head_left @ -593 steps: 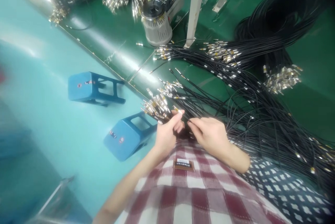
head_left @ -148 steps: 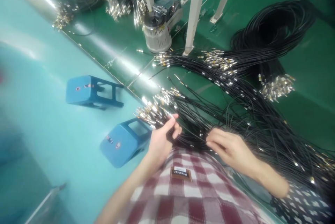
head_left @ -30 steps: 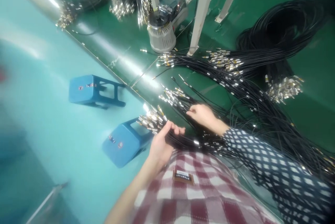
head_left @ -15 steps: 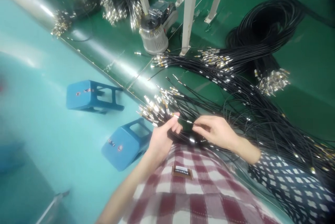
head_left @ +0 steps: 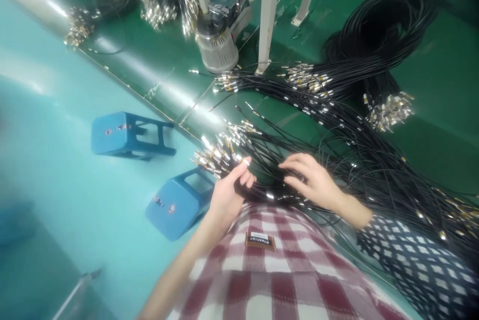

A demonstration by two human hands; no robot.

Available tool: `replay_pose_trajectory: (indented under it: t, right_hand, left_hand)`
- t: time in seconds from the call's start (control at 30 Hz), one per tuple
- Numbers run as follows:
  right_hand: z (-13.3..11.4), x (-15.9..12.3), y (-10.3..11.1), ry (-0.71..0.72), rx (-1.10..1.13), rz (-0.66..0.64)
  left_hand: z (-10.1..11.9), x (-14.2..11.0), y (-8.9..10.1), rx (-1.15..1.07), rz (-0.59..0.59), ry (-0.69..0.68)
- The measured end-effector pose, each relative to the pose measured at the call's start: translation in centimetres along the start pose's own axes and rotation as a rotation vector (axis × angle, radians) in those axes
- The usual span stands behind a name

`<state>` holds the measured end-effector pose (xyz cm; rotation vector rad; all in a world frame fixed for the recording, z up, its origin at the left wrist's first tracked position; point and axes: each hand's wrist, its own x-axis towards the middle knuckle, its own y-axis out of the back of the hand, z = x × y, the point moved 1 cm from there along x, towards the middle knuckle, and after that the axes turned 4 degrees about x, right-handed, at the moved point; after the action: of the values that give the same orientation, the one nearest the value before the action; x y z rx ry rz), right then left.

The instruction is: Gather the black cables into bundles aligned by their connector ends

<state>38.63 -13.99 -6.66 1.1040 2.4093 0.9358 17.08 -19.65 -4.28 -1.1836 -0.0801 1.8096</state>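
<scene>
My left hand point(head_left: 231, 193) is wrapped round a bundle of black cables point(head_left: 258, 192) close to my apron. Beyond its thumb, the bundle's metal connector ends point(head_left: 213, 156) fan out to the left, many with white labels. My right hand point(head_left: 312, 180) hovers over the loose black cables point(head_left: 337, 160), its thumb and fingers apart and nothing visible between them. A second cluster of connector ends point(head_left: 239, 133) lies just beyond the held bundle.
Two blue stools point(head_left: 110, 133) stand at the left. A grey machine point(head_left: 217, 43) sits by white metal legs point(head_left: 267, 21). Coiled black cables point(head_left: 381, 26) lie on the green surface point(head_left: 449, 71) at the back right, with connector clusters point(head_left: 391, 110) nearby.
My right hand has let go of the thin cable it pinched, and its fingers have spread. My left hand still grips the bundle, almost unmoved. The view has shifted slightly.
</scene>
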Motion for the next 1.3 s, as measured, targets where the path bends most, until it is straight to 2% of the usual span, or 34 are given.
replay_pose_trajectory:
  t: [0.1,0.2,0.47,0.6,0.77,0.83,0.87,0.93,1.0,1.1,1.17,1.23,1.3]
  right_hand:
    - [-2.9,2.3,-1.0,0.015,0.106,-0.103]
    - [-4.4,3.6,-1.5,-0.016,0.151,-0.102]
    - [-6.0,4.0,-1.9,-0.045,0.185,0.022]
    - [-6.2,4.1,-2.1,-0.028,0.201,-0.039]
    - [-5.7,3.9,-1.9,-0.219,0.358,0.063]
    - [-6.0,4.2,-2.1,-0.184,0.318,0.004]
    - [-6.0,4.4,-2.3,-0.146,0.3,-0.067]
    - [-5.6,5.4,-2.8,-0.115,0.321,-0.227]
    - [-4.1,6.8,-3.6,-0.203,0.304,-0.307]
    - [-0.9,9.5,-5.4,-0.393,0.01,-0.252]
    - [0.7,10.9,-6.7,-0.437,-0.121,-0.221]
    - [1.5,11.5,-7.5,-0.441,-0.119,-0.218]
    - [1.6,11.0,-7.1,-0.438,-0.089,-0.206]
  left_hand:
    - [0.0,-0.1,-0.1,-0.01,-0.013,-0.001]
    - [0.1,-0.4,-0.3,-0.014,-0.048,-0.032]
    - [0.4,-0.2,0.1,-0.02,-0.083,-0.023]
    - [0.4,0.0,0.5,-0.019,-0.1,-0.011]
    - [0.3,0.0,0.9,-0.026,-0.075,0.019]
    - [0.3,0.2,1.2,-0.004,-0.081,0.025]
    - [0.2,0.3,1.3,0.011,-0.097,0.047]
    - [0.2,0.5,1.7,0.026,-0.139,0.111]
    - [0.1,0.8,2.0,0.018,-0.15,0.134]
    - [0.0,1.0,2.4,0.004,-0.086,0.067]
    - [-0.2,1.0,2.4,0.001,-0.083,0.042]
    - [-0.3,0.8,2.4,0.003,-0.117,0.04]
    - [-0.4,0.5,2.2,0.007,-0.142,0.029]
